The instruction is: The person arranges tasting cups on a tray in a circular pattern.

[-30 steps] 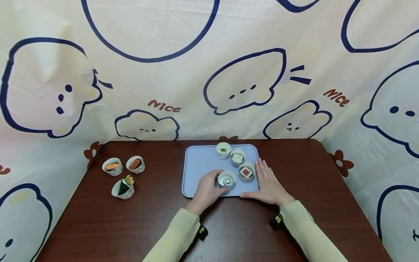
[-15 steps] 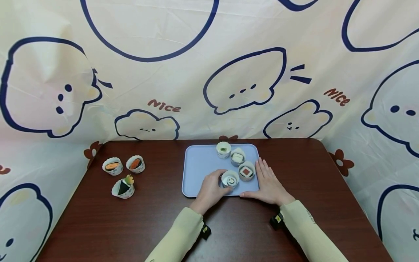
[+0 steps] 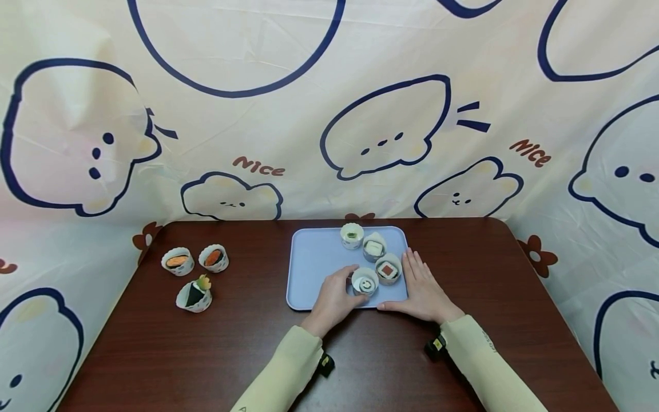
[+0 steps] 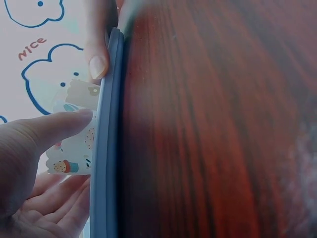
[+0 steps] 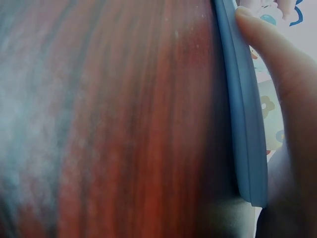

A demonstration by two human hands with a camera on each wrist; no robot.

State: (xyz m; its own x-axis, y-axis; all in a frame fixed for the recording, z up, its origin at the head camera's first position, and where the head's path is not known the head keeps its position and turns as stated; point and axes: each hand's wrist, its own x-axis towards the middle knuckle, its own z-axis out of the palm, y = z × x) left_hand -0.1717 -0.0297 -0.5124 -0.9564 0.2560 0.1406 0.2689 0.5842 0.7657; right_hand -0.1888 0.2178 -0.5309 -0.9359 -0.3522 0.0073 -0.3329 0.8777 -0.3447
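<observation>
A white patterned paper cup with a small round sushi roll (image 3: 365,284) stands on the light blue tray (image 3: 311,252), near its front edge. My left hand (image 3: 332,300) grips this cup between thumb and fingers from its left side. In the left wrist view the thumb lies against the cup's printed wall (image 4: 74,146). My right hand (image 3: 424,293) lies with straight fingers along the tray's right rim, its thumb at the front edge. Right behind the held cup is a paper cup with a square sushi piece (image 3: 388,269), red in the middle.
Two more filled paper cups, one with a pale piece (image 3: 374,247) and one with a green-centred piece (image 3: 352,236), stand farther back on the tray. At the table's left are cups with orange-topped sushi (image 3: 177,261), red-topped sushi (image 3: 213,259) and a dark-wrapped piece (image 3: 194,294).
My left hand has slid the cup with the round roll a little to the right, up close to the cup with the red-centred piece. The right hand has stayed in place.
</observation>
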